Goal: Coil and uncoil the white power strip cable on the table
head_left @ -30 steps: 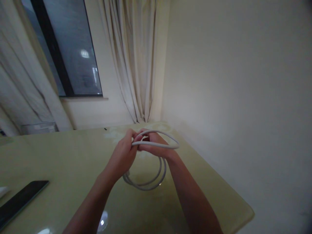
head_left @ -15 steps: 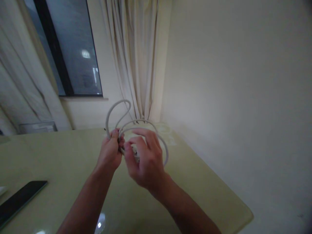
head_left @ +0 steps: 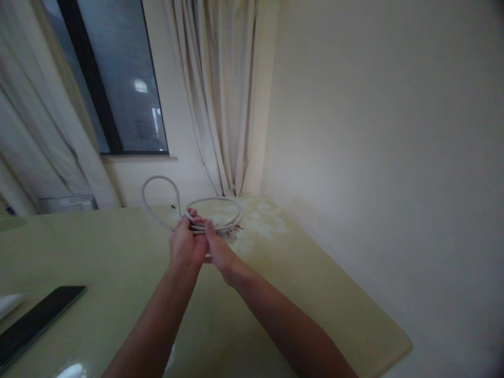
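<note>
A coiled white power cord is held up over the table in both hands. My left hand is closed around the gathered strands, and one big loop of the cord sticks up to its left. Close beside it, my right hand grips the coil with the thumb on top; its other fingers are mostly hidden underneath. A plug with metal prongs shows at the right side of the coil, just past my right thumb.
The pale green table meets a white wall on the right. A dark flat slab and a white object lie at its left. Cream curtains and a window stand behind; a tiny dark item lies near the far edge.
My right hand has come down and closed on the coil beside my left hand. The coil has tilted flatter, the upright loop has swung left, and the plug now shows at the right.
</note>
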The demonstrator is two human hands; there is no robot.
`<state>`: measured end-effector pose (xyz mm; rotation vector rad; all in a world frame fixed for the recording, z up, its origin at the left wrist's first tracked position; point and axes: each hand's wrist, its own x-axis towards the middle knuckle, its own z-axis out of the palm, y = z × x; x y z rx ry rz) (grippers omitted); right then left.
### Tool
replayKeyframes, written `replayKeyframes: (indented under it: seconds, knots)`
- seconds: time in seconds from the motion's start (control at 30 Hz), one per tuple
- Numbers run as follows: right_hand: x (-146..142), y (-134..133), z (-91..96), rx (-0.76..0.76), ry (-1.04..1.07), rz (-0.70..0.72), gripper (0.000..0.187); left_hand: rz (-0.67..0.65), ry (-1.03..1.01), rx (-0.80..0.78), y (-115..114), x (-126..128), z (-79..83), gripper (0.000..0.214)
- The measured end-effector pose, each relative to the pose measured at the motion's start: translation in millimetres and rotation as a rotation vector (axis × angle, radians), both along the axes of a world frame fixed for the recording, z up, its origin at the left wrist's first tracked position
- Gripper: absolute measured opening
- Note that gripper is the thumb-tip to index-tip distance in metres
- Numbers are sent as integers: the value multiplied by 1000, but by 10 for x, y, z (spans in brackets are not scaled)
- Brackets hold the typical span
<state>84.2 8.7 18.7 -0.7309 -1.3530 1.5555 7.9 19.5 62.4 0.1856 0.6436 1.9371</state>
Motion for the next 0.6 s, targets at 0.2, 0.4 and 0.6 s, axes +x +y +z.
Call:
replayKeyframes:
  seconds: [0.2,0.4,0.6]
  knots:
    - [-144,131,-30,-487,710,-299,28,-38,-54,-68,-32,395,-213,32]
    - [106,344,-6,-416,673,-561,28,-75,-47,-72,-57,590,-317,28]
    - [109,330,49,-340,786,-575,19,-22,-37,-72,36,326,-264,28]
